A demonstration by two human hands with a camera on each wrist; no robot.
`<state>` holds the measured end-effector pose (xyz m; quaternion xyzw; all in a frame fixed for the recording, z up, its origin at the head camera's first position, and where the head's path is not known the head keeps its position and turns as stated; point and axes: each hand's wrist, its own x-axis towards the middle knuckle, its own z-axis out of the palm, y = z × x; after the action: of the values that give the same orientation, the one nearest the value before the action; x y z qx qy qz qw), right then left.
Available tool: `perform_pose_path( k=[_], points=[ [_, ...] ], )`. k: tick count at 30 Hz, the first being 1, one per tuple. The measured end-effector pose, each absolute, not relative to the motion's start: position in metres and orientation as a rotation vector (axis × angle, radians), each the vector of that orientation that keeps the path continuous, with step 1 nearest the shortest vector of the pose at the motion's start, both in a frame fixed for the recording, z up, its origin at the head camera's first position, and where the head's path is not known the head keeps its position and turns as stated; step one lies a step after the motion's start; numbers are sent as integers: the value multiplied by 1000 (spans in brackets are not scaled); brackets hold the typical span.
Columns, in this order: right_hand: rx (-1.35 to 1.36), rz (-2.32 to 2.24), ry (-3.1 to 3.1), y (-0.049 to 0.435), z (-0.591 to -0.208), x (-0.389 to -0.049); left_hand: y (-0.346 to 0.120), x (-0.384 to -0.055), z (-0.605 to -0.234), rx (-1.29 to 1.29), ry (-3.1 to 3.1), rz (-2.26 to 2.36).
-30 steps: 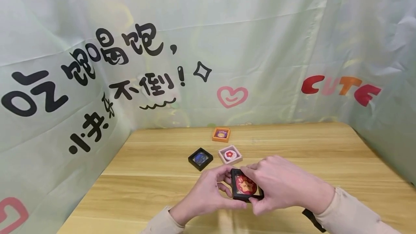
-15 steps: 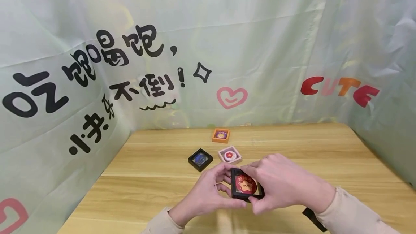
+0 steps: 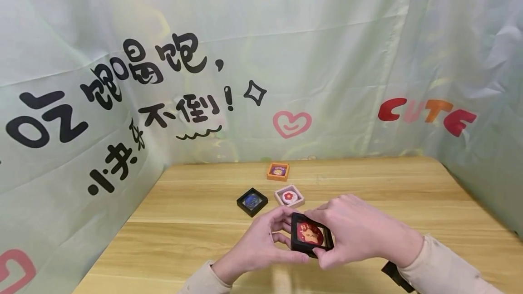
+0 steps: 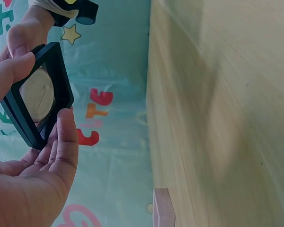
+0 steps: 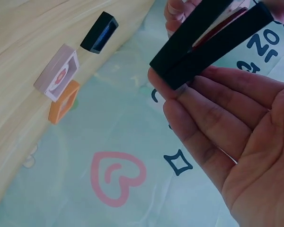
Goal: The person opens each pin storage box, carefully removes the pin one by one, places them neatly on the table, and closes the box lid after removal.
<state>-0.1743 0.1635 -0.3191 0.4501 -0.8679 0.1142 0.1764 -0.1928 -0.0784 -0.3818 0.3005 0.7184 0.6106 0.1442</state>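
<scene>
Both hands hold a square black display frame (image 3: 299, 247) above the front of the table. A round red badge (image 3: 310, 234) with a yellow star-like figure lies inside it. My left hand (image 3: 261, 244) grips the frame's left side between thumb and fingers. At the right side, my right hand (image 3: 353, 230) pinches the frame's edge. In the right wrist view, the two halves of the black frame (image 5: 222, 46) stand apart in a narrow V, with the badge's red edge between them. The left wrist view shows the badge's pale back (image 4: 38, 94) through the frame.
Behind the hands on the wooden table (image 3: 196, 248) lie a black frame with a blue disc (image 3: 252, 201), a pink frame (image 3: 301, 199) with a flower badge, and an orange frame (image 3: 278, 177). A printed cloth (image 3: 335, 67) hangs behind and beside the table.
The front half of the held frame has tilted away from the other half, so a gap now shows. The badge inside has tilted slightly. The hands have barely moved.
</scene>
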Motion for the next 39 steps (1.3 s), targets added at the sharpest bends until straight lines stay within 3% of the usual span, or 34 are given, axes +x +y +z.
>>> perform_pose_path(
  k=[39],
  points=[
    [1188, 753, -2504, 175, -335, -193, -81, -193, -380, 789, 1983, 1812]
  ],
)
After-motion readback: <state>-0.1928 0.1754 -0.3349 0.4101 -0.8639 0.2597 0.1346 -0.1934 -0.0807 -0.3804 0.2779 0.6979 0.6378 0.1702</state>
